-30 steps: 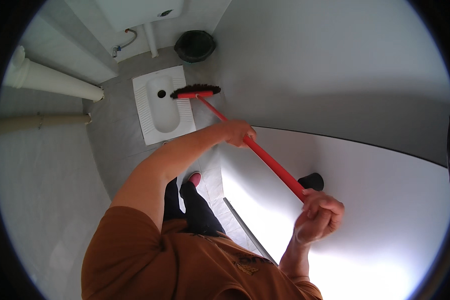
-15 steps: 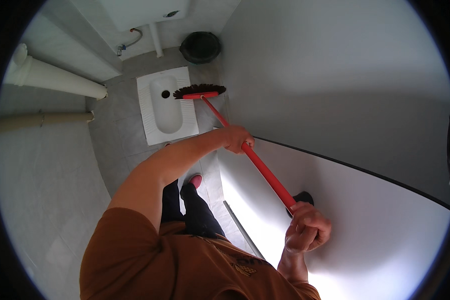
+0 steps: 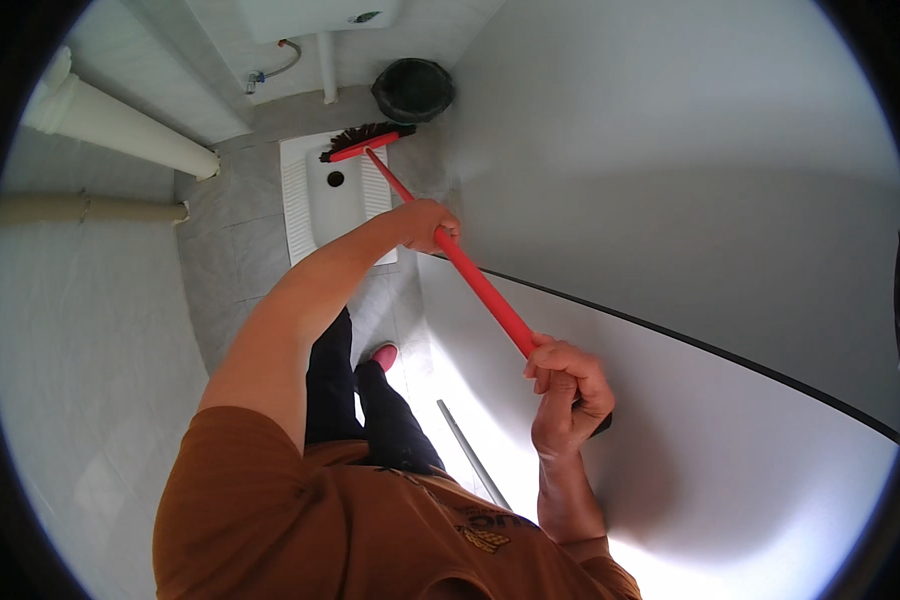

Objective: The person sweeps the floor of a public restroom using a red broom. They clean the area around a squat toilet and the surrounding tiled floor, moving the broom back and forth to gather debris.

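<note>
A broom with a red handle (image 3: 485,295) and dark bristles (image 3: 365,137) slants across the view. My left hand (image 3: 427,226) is closed round the handle's middle, with that arm stretched forward. Nearer to me, my right hand (image 3: 572,392) grips the top end of the handle. The red broom head (image 3: 363,148) lies over the far end of a white squat toilet (image 3: 298,200), whose dark drain hole shows just below it. My left forearm covers the toilet's near edge.
Behind the toilet at the far right stands a dark bin (image 3: 413,90) with a liner. Thick pipes (image 3: 120,125) run along the left wall. A grey partition (image 3: 670,130) borders the right side. Beneath the white cistern (image 3: 315,15) hang a pipe and a hose.
The broom head has moved away from me and slightly left, from the toilet's right side to its far end. Both hands have shifted forward and left with the handle.
</note>
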`<state>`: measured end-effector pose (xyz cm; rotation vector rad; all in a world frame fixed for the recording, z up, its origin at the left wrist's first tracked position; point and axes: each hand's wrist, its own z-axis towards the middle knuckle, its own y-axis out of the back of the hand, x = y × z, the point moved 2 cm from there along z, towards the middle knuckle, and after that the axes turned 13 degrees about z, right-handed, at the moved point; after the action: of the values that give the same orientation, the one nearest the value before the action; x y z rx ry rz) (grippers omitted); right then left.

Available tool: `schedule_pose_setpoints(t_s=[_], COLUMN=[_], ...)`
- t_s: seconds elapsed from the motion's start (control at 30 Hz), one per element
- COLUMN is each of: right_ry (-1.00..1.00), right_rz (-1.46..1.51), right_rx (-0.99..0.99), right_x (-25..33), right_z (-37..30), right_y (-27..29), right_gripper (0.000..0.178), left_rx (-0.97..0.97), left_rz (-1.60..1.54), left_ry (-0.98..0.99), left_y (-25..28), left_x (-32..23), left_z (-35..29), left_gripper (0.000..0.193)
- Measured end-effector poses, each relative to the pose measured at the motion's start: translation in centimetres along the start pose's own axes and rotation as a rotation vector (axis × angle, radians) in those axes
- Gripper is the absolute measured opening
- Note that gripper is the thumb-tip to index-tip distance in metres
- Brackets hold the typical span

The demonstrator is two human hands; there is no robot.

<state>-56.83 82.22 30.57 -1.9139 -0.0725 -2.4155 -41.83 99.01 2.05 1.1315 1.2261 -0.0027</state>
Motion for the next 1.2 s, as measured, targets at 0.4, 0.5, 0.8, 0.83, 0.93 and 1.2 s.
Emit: schedule_pose_setpoints(t_s=[0.4,0.5,0.8,0.83,0.93,1.2], right_ry=[-0.037,-0.092,0.229,0.109,-0.077,0.02], right_rz=[0.099,0.127,0.446,0.495,0.397,0.225], right_rx=[0.486,0.395,0.144,0.174,0.075,0.381], right_x=[1.7,1.3,7.0,6.8,4.7,5.1], right_z=[-0.2,-0.1,1.3,1.0,0.1,0.2], right_y=[-3.3,-2.8,-0.7,-0.8,-2.6,-4.9], right_gripper=[0.032,0.029,0.019,0.011,0.007,0.017], left_rx=[-0.681,-0.631,-0.735,-0.78,-0.655,-0.838], left_rz=[-0.233,-0.206,0.038,0.065,0.07,-0.046], left_ry=[0.329,0.266,0.298,0.309,0.461,0.392], left_y=[-7.4,-8.4,0.6,0.6,0.2,-3.8], left_x=[-2.4,-2.8,-10.6,-9.9,-7.4,-6.5], left_z=[-8.3,-9.3,-12.4,-13.4,-16.5,-13.9], left_gripper=[0.015,0.012,0.012,0.012,0.01,0.013])
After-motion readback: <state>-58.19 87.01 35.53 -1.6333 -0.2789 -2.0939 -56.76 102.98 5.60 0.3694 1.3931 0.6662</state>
